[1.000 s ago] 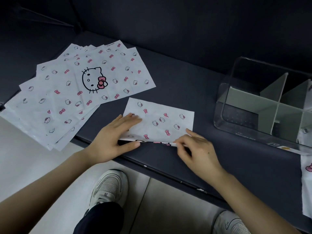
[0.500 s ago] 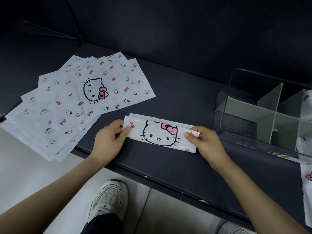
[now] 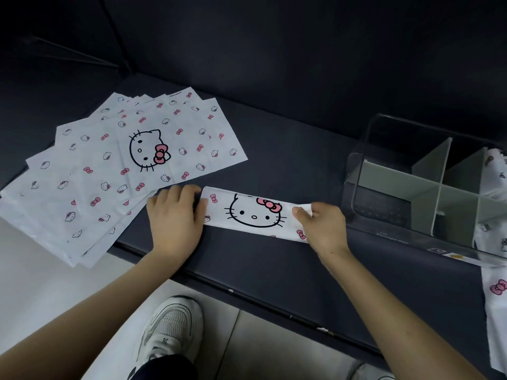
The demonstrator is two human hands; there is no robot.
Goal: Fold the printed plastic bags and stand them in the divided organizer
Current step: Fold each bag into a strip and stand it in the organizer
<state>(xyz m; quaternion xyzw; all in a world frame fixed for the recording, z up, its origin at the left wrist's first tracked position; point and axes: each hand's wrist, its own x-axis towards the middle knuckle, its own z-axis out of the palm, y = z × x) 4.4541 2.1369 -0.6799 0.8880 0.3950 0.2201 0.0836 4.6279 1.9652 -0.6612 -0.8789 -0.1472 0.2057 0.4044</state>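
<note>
A white printed bag folded into a long strip (image 3: pixel 255 213), cat face up, lies on the dark tabletop (image 3: pixel 288 149) near its front edge. My left hand (image 3: pixel 175 215) grips the strip's left end, fingers curled over it. My right hand (image 3: pixel 319 224) pinches the right end between thumb and fingers. A fanned stack of flat printed bags (image 3: pixel 109 171) lies to the left, partly overhanging the table edge. The clear divided organizer (image 3: pixel 428 187) with grey partitions stands to the right.
More printed plastic (image 3: pixel 496 297) hangs at the right edge, by the organizer and over the table front. A dark wall rises behind the table. Below the table edge are pale floor tiles and my white shoe (image 3: pixel 170 327).
The bag went from a half-folded sheet with its back up to a narrower strip showing the cat face. Both hands shifted to its two ends and the strip moved slightly away from me.
</note>
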